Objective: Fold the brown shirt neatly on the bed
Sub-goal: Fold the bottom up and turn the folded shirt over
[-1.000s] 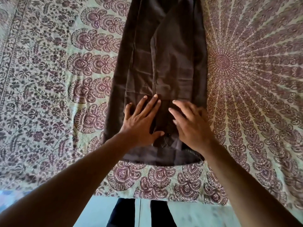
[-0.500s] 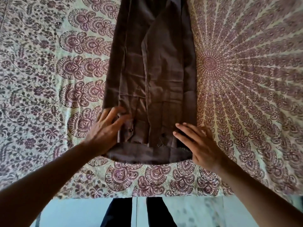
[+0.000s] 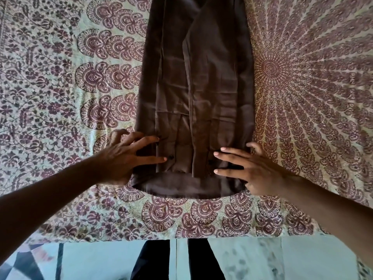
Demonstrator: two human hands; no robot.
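Two hands work the near hem of one garment. Largest in view is the printed cotton bedspread with maroon paisley and mandala pattern [image 3: 60, 98], covering the bed across the whole upper and middle frame. On it, at centre frame, lies the brown woven shirt [image 3: 201, 87], already narrowed into a long strip with both sides turned inward. Its long axis runs from the lower centre of the frame straight to the top edge; the hem end points toward the lower edge (the far end is cropped, so the collar cannot be confirmed).

The left hand [image 3: 123, 160] sits at the strip's lower-left corner, fingers spread and bent, tips on the cloth, thumb low at the hem; whether it pinches the edge cannot be told. The right hand [image 3: 252, 168] rests at the lower-right corner, fingers straight, slightly apart, lying flat on the fabric.

Procedure, as judged: take both hem corners evenly, keep the side folds trapped beneath the fingers, lift together, and carry the hem up along the long axis. Uneven lift would likely skew the fold.
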